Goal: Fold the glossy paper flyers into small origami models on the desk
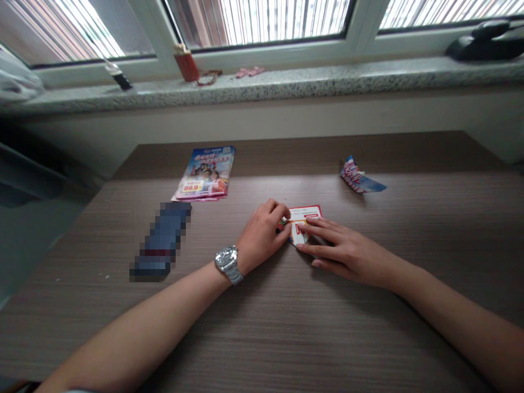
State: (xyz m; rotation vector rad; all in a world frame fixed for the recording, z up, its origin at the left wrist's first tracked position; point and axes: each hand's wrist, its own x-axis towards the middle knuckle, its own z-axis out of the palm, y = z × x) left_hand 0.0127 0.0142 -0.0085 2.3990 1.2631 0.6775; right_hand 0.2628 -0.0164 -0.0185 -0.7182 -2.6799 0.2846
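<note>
White-and-red printed paper (302,213), apparently folded, lies just right of the frame's centre on a wood-grain table (262,338). Left hand (264,229): fingers curled at the paper's left edge; whether they grip it cannot be told. Right hand (346,248): fingers extended, slightly spread over the paper's right part. Upper left of centre, stacked leaflets (208,172); upper right, a folded blue-and-pink piece (357,177).

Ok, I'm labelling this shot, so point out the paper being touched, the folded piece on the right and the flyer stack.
Touched paper (303,213), head view: its upper panel.
Folded piece (355,178), head view: its patterned left part.
Flyer stack (207,172), head view: middle of the top cover.
</note>
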